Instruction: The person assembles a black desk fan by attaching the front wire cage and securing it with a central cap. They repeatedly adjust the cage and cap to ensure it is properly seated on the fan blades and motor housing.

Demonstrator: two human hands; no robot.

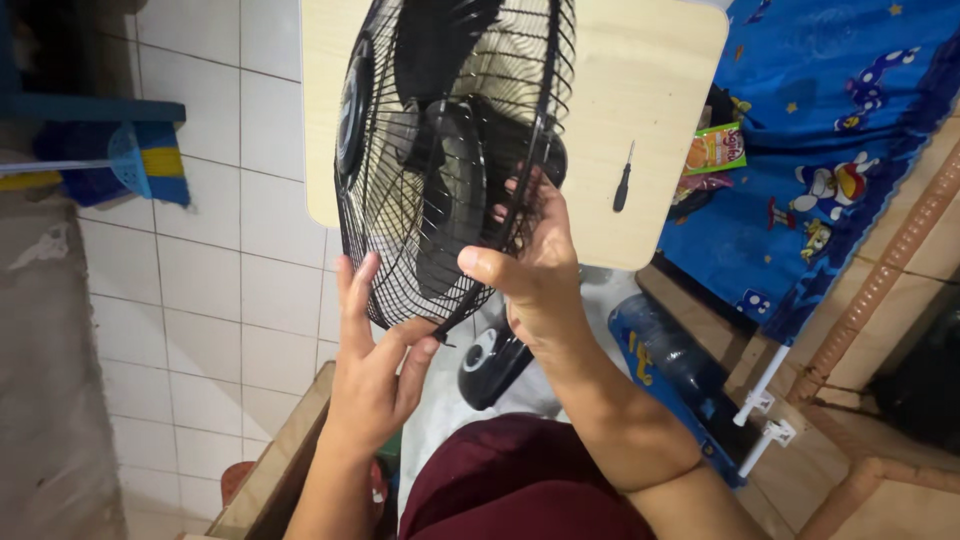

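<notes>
A black electric fan (pixel 440 150) with a round wire cage and black blades is held up in front of me, tilted over a light wooden table (pixel 650 100). My right hand (pixel 535 270) grips the cage's lower right rim, thumb on the front, fingers behind the wires. My left hand (pixel 370 365) touches the cage's bottom rim with fingers spread, holding nothing closed. The fan's black base (pixel 492 365) hangs below, between my hands.
A black screwdriver (pixel 622 180) lies on the table. A colourful snack packet (pixel 716 148) sits beside a blue cartoon-print cloth (pixel 830 130) at the right. A blue water jug (pixel 670 360) lies below. A blue and yellow broom (pixel 140 165) rests on the white tiled floor (pixel 200 300).
</notes>
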